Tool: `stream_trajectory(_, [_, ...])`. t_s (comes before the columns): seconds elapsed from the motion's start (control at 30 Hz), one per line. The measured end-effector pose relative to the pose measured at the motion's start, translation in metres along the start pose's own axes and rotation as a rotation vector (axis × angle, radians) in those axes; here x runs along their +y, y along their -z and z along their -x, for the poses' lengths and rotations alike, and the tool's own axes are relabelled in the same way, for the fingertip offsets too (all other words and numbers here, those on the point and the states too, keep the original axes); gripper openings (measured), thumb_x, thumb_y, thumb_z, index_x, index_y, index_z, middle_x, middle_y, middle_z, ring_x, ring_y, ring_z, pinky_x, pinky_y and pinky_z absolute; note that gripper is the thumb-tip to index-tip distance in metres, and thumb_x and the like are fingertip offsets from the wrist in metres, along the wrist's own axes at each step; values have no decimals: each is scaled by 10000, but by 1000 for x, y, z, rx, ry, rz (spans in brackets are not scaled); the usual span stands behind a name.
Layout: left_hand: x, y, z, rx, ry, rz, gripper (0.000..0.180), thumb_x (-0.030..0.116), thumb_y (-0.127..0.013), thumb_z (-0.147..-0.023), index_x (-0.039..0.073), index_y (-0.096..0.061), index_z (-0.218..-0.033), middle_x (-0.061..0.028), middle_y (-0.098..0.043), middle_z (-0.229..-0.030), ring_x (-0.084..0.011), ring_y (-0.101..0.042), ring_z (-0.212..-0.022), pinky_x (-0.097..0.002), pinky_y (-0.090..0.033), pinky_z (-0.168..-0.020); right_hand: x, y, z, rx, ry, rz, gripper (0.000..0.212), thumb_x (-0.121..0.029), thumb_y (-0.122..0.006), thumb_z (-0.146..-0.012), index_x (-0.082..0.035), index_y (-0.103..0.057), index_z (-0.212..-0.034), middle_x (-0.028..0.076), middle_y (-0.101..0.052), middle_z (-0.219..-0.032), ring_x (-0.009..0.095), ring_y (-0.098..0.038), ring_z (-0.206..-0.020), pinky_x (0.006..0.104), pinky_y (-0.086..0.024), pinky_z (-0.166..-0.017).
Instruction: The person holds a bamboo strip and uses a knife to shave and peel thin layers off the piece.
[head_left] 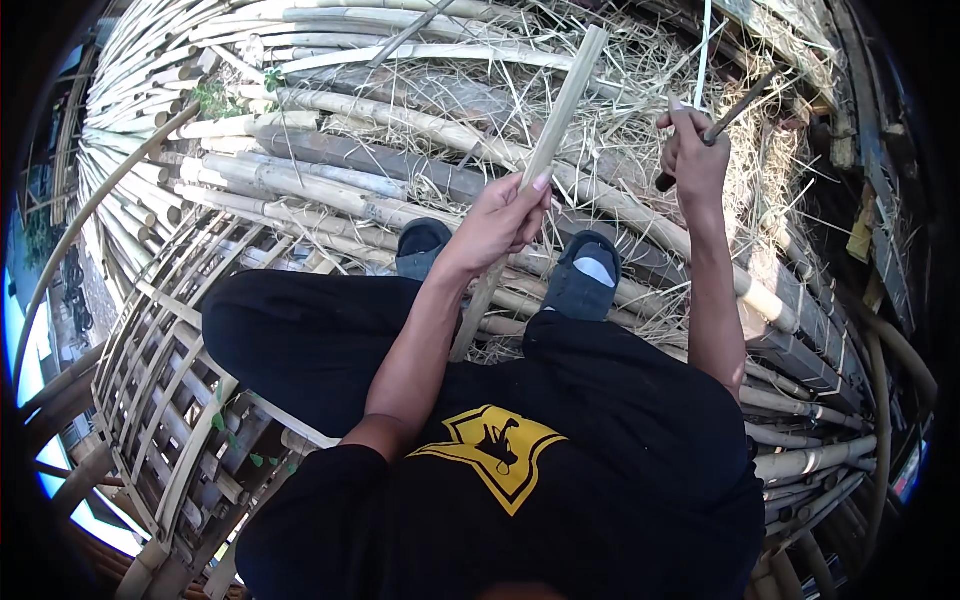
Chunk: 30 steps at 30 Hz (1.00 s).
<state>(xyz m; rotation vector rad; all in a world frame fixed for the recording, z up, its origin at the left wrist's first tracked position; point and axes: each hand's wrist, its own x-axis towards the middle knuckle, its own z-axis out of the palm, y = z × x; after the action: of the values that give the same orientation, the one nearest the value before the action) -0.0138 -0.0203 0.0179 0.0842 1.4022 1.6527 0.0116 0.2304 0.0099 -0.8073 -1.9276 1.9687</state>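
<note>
My left hand (500,225) is closed around a long flat bamboo strip (566,105). The strip slants from between my legs up to the far middle, its upper end in the air. Off to the right, my right hand (695,160) is closed on a dark, slim rod-like tool (745,104), which sticks out on both sides of the fist. Whether it has a blade I cannot tell. A thin white strip (704,55) rises just beyond the right fingers; whether they touch it is unclear. The two hands are apart.
Bamboo poles (350,205) lie side by side under my sandalled feet. Straw-like shavings (640,80) cover the far ground. A lattice bamboo frame (165,390) stands at the left, and a curved pole (90,215) arches there. More poles (815,460) lie at the right.
</note>
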Motion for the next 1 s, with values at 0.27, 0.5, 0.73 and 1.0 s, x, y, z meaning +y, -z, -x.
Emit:
stream_trajectory(0.27, [8,-3,-1,-27,-91,38,320,354,-421,-1007,68,-509,-892,26,-422,-496,-23,-276,-362,-193,-218,-358,-30,-50,37,-461,-137,124,317,-311,-659,-892,-1,-674,-956,-99,-397,-484,-8,-309,-416,217,-194,-385])
stream_trajectory(0.5, [6,0,-5,-23,-216,-5,404,334,-514,-968,-15,-521,-1172,-59,-616,-797,-125,-622,-694,-255,-501,-664,-73,-68,9,-459,15,211,320,-332,-653,-894,-24,-675,-814,-89,-421,-504,-9,-300,-429,209,-184,-401])
stream_trajectory(0.73, [-1,-1,-10,-123,-63,131,267,304,-528,-966,43,-529,-1021,-5,-539,-619,-72,-530,-491,-193,-420,-455,-86,-61,-47,-404,76,221,364,-385,-632,-898,-25,-671,-854,-92,-347,-493,8,-289,-414,217,-204,-405])
stream_trajectory(1.0, [-25,1,-23,243,-59,46,233,311,-546,-955,78,-531,-956,91,-374,-569,-9,-329,-454,-202,-244,-408,-18,-67,-25,-454,206,841,448,-425,-576,-898,1,-558,-760,105,-515,-568,228,-478,-511,372,-371,-521])
